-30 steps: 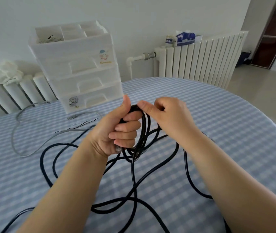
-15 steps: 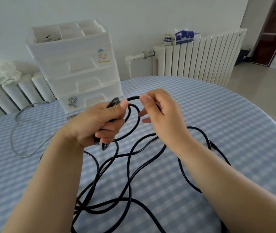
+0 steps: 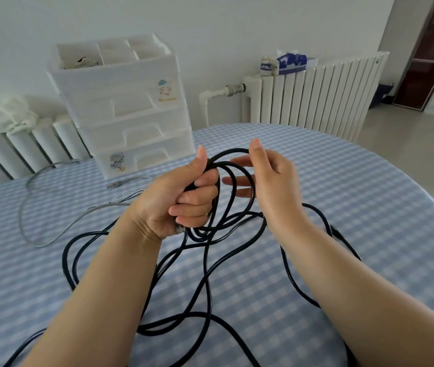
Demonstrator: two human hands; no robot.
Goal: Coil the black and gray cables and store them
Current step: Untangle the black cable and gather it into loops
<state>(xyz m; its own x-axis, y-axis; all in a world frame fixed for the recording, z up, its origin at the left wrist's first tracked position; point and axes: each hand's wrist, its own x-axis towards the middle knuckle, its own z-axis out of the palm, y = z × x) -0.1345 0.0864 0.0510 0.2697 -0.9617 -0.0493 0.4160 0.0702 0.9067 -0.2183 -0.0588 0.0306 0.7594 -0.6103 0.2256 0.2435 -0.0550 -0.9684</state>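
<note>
We see the left hand (image 3: 181, 200) clasping a few black cable (image 3: 205, 263) loops, the right hand (image 3: 268, 181) slack-fingered beside them; most cable and the gray cable (image 3: 52, 234) lie uncoiled on the tabletop (image 3: 343, 207).

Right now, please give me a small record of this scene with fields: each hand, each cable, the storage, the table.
left hand: fingers curled round several loops of the black cable
right hand: open, fingers straight, beside the top loop; contact cannot be told
black cable: a few loops gathered in the left hand, most of it loose on the table
gray cable: uncoiled, lying on the table at left
drawer unit: white, at the table's far edge, drawers closed
table: blue checked cloth
</note>
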